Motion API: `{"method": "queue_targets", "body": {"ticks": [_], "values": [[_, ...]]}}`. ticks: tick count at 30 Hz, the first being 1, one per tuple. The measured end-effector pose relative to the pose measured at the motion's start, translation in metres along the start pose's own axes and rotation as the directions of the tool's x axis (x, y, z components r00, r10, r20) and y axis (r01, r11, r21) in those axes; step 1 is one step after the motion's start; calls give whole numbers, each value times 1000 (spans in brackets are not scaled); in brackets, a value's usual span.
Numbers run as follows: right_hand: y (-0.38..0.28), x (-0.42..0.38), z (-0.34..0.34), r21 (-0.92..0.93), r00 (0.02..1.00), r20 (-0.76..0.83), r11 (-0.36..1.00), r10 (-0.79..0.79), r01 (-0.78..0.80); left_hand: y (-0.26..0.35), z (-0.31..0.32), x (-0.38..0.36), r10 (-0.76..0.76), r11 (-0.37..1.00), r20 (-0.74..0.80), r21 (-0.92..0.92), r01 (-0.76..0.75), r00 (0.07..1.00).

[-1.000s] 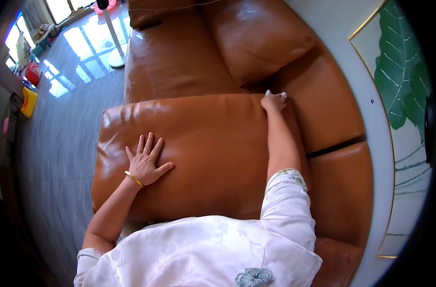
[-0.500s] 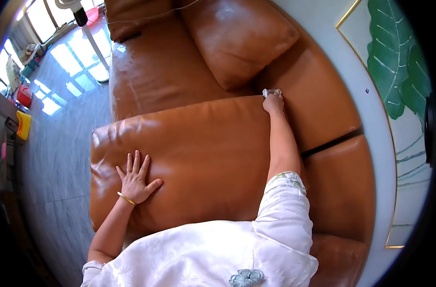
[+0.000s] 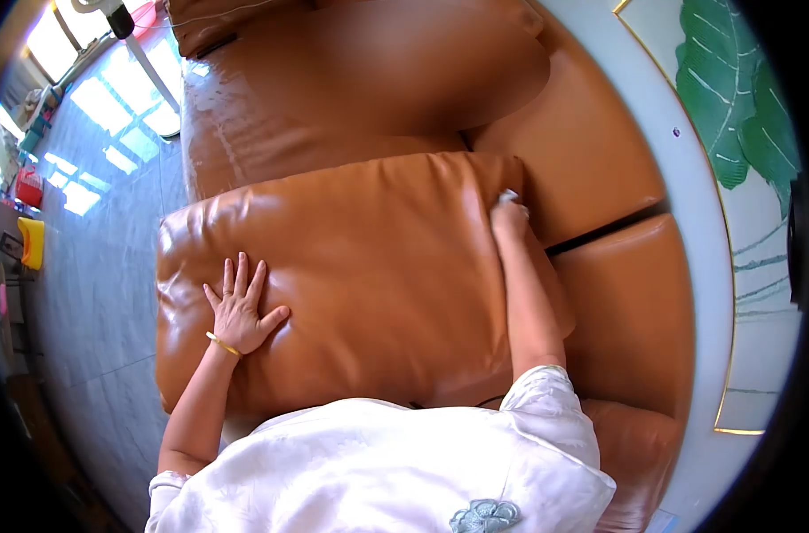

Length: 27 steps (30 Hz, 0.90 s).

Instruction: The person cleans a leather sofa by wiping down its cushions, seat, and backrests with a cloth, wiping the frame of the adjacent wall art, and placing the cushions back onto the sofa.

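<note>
While my left hand (image 3: 240, 311) lies flat with fingers spread on the front part of the seat cushion (image 3: 351, 275), my right hand (image 3: 509, 216) is closed around a small white cloth (image 3: 508, 195) at the cushion's far right edge, just where it meets the backrest (image 3: 591, 169). The left hand grips nothing; it only presses down on the leather, a gold bangle (image 3: 222, 344) at the wrist. The cloth is mostly hidden under my fingers, so I see only a pale scrap of it against the seam.

I judge the step in hand to be wiping the leather along that edge, with the left hand bracing my weight as I lean over the sofa. The next stroke, as I read it, calls for keeping the cloth pressed flat and drawing it along the gap between cushion and backrest without letting it slip into the crevice. A loose pillow (image 3: 422, 71) sits beyond, blurred, and glossy floor (image 3: 93, 222) runs along the left.
</note>
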State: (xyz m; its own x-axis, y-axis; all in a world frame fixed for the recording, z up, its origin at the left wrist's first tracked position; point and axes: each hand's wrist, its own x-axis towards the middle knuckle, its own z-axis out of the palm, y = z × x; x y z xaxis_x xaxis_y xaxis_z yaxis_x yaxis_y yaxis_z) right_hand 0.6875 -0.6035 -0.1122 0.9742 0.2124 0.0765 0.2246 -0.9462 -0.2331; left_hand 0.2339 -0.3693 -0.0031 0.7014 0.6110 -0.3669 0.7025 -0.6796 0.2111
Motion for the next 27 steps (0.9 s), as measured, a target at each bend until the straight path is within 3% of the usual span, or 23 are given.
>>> {"method": "queue_targets", "body": {"ticks": [1,3,4,5,6,7,8,9,10,11,12,14,15,16,17,18,19,20,21,22,24,26,27], "values": [[-39,-21,-30,182,989,145,983,-40,13,0,0,2,-12,1000,-4,16,12,1000],[-104,-84,-95,478,885,316,863,-341,161,-3,2,7,-15,1000,-9,19,16,1000],[-121,-116,-88,594,717,179,655,-673,467,-2,1,7,-18,1000,-3,18,18,1000],[-138,-160,-64,738,621,83,467,-779,488,3,-3,6,-23,999,12,24,22,1000],[-153,-215,-82,836,511,270,462,-816,298,4,-3,2,-22,1000,16,15,22,1000],[-147,-241,-81,645,429,19,339,-903,685,3,-3,0,-24,1000,11,7,24,1000],[-145,-256,-80,310,248,-182,184,-952,933,2,-4,-1,-25,1000,8,2,25,1000],[-138,-240,-82,381,226,-42,193,-973,904,1,-5,-6,-15,1000,-8,-12,15,1000],[-125,-216,-84,418,349,-140,264,-927,869,1,-4,-10,-17,1000,-16,-13,17,1000],[-112,-185,-88,604,646,-109,466,-755,646,2,-4,-12,-18,1000,-25,-17,18,1000],[-93,-150,-96,742,865,-9,576,-502,342,3,-4,-12,-11,1000,-35,-22,10,999],[-44,-101,-141,721,981,109,692,-159,32,3,-1,-10,-15,1000,-23,-4,15,1000],[-9,-66,-124,407,987,153,913,-45,-21,4,-3,-10,-20,1000,-17,7,20,1000],[11,-48,-97,46,975,219,997,48,-60,5,-5,-10,-23,999,-9,24,23,1000],[5,-50,-87,-66,960,276,998,40,-23,5,-6,-10,-27,999,-6,32,28,1000],[-26,-73,-89,-12,948,307,996,-81,89,6,-6,-9,-24,1000,-12,17,24,1000],[-67,-114,-99,249,913,258,935,-316,253,7,-6,-9,-22,1000,-19,4,22,1000],[-105,-160,-104,186,802,130,809,-583,558,6,-6,-9,-20,1000,-20,-3,20,1000],[-132,-198,-99,380,626,135,624,-768,683,5,-4,-11,-18,1000,-17,-6,18,1000],[-145,-254,-65,443,537,-313,380,-783,812,4,-3,-13,-15,1000,-22,-9,15,1000],[-144,-279,-74,252,370,-67,343,-926,905,2,-4,-17,-14,1000,-33,-1,14,999],[-109,-233,-95,472,612,-90,507,-786,721,3,-3,-25,-21,1000,-37,-5,21,999],[-74,-199,-101,278,658,-25,627,-753,728,5,-4,-27,-25,1000,-34,-1,25,999]]}}
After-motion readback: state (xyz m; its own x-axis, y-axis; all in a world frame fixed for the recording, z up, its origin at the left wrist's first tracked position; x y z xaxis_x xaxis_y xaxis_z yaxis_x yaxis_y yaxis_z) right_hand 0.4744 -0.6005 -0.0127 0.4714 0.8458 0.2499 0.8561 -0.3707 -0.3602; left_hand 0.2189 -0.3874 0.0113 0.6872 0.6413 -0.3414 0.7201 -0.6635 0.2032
